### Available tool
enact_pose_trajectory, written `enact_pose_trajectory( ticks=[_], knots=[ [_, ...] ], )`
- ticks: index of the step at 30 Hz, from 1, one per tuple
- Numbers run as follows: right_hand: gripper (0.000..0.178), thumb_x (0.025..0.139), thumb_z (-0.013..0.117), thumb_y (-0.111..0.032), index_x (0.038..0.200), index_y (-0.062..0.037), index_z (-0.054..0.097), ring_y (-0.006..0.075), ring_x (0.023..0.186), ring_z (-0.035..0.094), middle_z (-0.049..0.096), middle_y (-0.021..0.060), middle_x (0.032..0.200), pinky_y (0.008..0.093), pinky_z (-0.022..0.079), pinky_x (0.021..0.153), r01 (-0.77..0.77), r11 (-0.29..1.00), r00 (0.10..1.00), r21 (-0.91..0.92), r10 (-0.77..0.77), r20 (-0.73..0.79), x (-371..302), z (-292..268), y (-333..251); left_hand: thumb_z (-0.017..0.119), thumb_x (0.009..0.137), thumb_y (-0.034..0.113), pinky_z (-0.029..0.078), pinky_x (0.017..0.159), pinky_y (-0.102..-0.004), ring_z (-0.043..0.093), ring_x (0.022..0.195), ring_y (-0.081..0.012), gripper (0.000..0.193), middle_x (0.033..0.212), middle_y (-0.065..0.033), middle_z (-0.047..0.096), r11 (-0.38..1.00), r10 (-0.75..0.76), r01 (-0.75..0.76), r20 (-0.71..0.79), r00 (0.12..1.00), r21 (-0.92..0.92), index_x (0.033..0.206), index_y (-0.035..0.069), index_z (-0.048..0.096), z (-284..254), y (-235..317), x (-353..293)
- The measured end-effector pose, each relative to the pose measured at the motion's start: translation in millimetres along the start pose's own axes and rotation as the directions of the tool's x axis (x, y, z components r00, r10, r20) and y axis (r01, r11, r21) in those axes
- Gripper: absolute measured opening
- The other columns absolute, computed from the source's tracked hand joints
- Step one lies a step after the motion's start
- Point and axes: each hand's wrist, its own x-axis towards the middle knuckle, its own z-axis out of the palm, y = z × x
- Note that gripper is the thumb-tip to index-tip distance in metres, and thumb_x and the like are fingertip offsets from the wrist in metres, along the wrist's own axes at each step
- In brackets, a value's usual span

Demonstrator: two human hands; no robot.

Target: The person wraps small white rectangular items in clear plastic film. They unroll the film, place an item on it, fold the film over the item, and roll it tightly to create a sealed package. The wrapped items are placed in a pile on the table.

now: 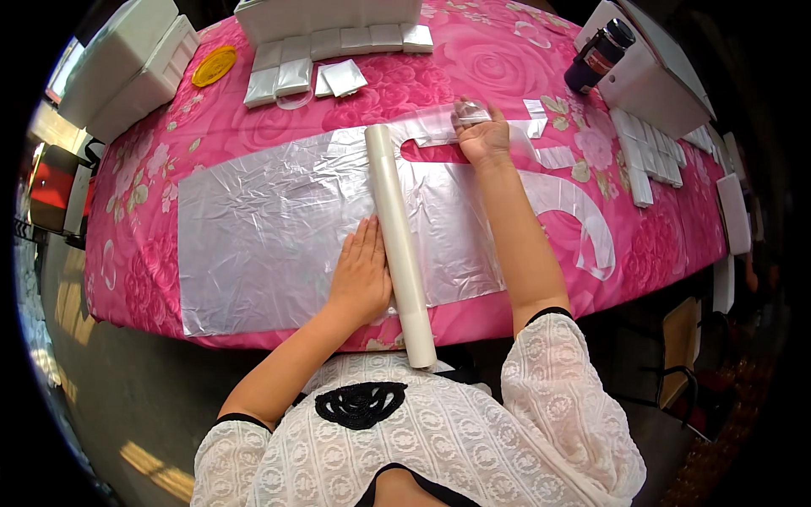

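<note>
A thin translucent plastic apron [262, 228] lies spread across the table, wrinkled, with cut-out curved straps [579, 203] at its right end. Across it rests a long whitish roll or tube [395, 245], its near end jutting past the table's front edge. My left hand [363, 272] lies flat on the plastic, fingers stretched forward along the tube's left side. At the far side, my right hand [483, 135] is turned palm up, its curled fingers closed on a clear strap of the apron. Part of the strap is hidden by that hand.
Folded plastic packets [291, 74] sit at the back, before a white box [329, 15]. More white boxes [139, 63] stand back left, near a yellow disc [214, 66]. At right are a dark bottle [600, 55], a white carton [655, 72] and wrapped bundles [646, 152]. A chair [680, 355] stands lower right.
</note>
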Motion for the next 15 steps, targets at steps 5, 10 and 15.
enact_pose_trajectory(
  ticks=[5, 10, 15],
  knots=[
    [0.041, 0.089, 0.041, -0.031, 0.115, 0.0006, 0.04, 0.0304, 0.091, 0.055, 0.054, 0.0157, 0.104, 0.046, 0.042, 0.083, 0.302, 0.952, 0.945, 0.045, -0.293, -0.142, 28.4, -46.3, -141.6, 0.036, 0.083, 0.019, 0.011, 0.109, -0.0438, 0.016, 0.134, -0.0344, 0.06, 0.142, -0.0236, 0.02, 0.999, 0.003, -0.003, 0.015, 1.0, -0.039, 0.134, -0.01, 0.022, -0.2, 0.6, 0.9],
    [0.047, 0.089, 0.042, -0.03, 0.125, -0.0046, 0.028, 0.0309, 0.1, 0.052, 0.047, 0.0179, 0.116, 0.0461, 0.041, 0.086, 0.347, 0.938, 0.935, -0.023, -0.348, -0.069, 7.3, -27.2, -184.8, 0.036, 0.083, 0.019, 0.011, 0.109, -0.044, 0.016, 0.134, -0.0343, 0.06, 0.142, -0.0233, 0.019, 0.999, 0.003, -0.002, 0.025, 1.0, -0.04, 0.135, -0.009, 0.022, 1.7, -0.6, 0.8],
    [0.043, 0.089, 0.05, -0.024, 0.123, -0.0047, 0.033, 0.0251, 0.103, 0.052, 0.052, 0.0144, 0.113, 0.0351, 0.041, 0.089, 0.321, 0.925, 0.888, -0.204, -0.219, 0.404, -58.8, 69.0, -66.2, 0.037, 0.083, 0.018, 0.011, 0.109, -0.0443, 0.015, 0.134, -0.0348, 0.06, 0.142, -0.0234, 0.019, 0.998, -0.009, 0.012, 0.042, 0.999, -0.057, 0.135, -0.008, 0.022, -4.4, 0.1, 0.3]
  ],
)
